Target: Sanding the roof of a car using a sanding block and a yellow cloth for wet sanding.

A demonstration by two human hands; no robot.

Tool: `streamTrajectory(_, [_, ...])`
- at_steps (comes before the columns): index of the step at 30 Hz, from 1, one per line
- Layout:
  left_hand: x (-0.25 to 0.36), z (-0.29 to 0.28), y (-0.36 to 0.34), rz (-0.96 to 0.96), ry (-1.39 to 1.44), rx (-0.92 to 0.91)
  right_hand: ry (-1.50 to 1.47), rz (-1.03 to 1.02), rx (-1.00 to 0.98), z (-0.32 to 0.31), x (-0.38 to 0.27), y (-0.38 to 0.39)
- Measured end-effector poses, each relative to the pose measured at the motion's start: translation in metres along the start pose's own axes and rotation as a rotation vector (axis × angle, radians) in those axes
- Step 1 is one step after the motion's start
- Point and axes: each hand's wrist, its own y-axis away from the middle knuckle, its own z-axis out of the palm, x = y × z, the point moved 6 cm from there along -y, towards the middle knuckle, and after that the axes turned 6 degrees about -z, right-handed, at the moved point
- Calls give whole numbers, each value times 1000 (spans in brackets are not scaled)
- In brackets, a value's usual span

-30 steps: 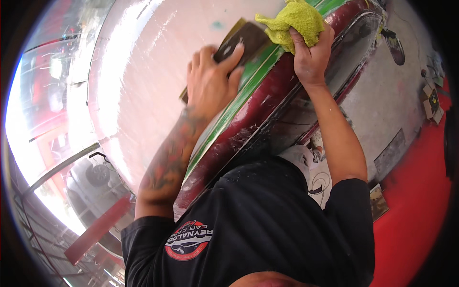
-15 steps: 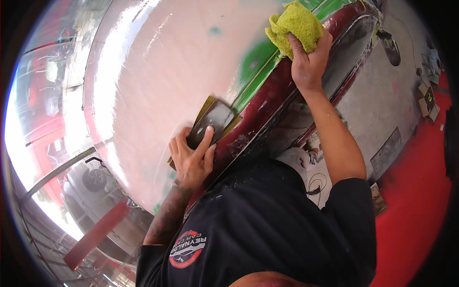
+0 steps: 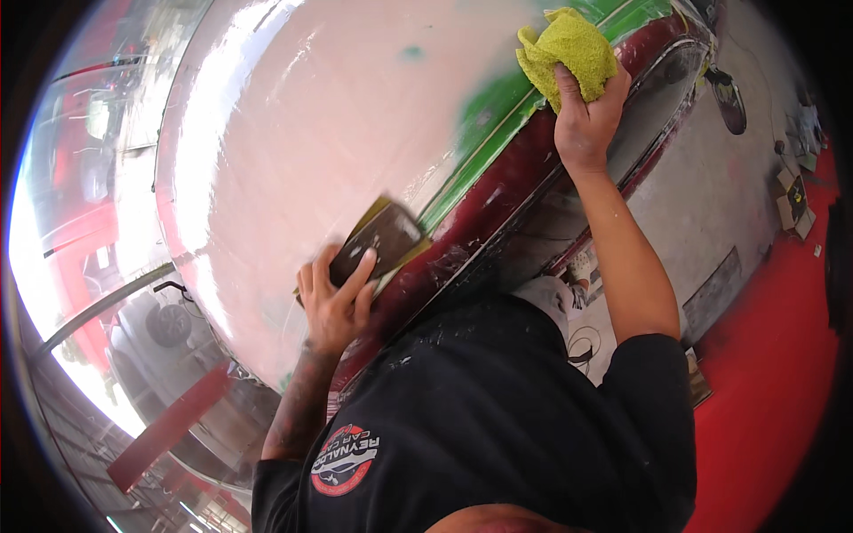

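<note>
My left hand (image 3: 336,302) is closed round a dark sanding block (image 3: 384,238) with olive-brown sandpaper (image 3: 369,216) showing past its edges. The block lies against the pinkish-white, wet-looking car roof (image 3: 302,133), close to the roof's near edge. Farther up and to the right, my right hand (image 3: 589,124) grips a bunched yellow-green towel (image 3: 569,55). The towel rests at the roof's edge, over a bare green strip (image 3: 498,133). Part of the left fingers is hidden behind the block.
Maroon paint (image 3: 506,182) runs along the roof edge above the side windows. A side mirror (image 3: 729,99) sticks out at the far right. An opened cardboard box (image 3: 793,204) lies on the floor by a red area (image 3: 764,355). Another vehicle (image 3: 164,342) stands at the left.
My left hand has slid the sanding block a little left and nearer to me along the roof. The towel and my right hand appear slightly farther right; the view has shifted a bit too.
</note>
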Motion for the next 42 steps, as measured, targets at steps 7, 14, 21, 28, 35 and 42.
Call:
streamTrajectory(7, [4,2,-110,76,-16,85,-20,26,-26,4,-2,0])
streamTrajectory(14, [-26,6,-275,13,-121,241,-28,-16,-57,16,-13,-5])
streamTrajectory(21, [28,6,-41,179,20,-7,19,74,-70,4,-4,-2])
streamTrajectory(28, [16,8,-191,217,-22,79,7,60,-61,1,-1,0])
streamTrajectory(35, [-30,17,-344,51,-77,277,29,16,-131,14,-14,-2])
streamTrajectory(42, [37,9,-109,265,1,21,24,71,-128,8,0,4])
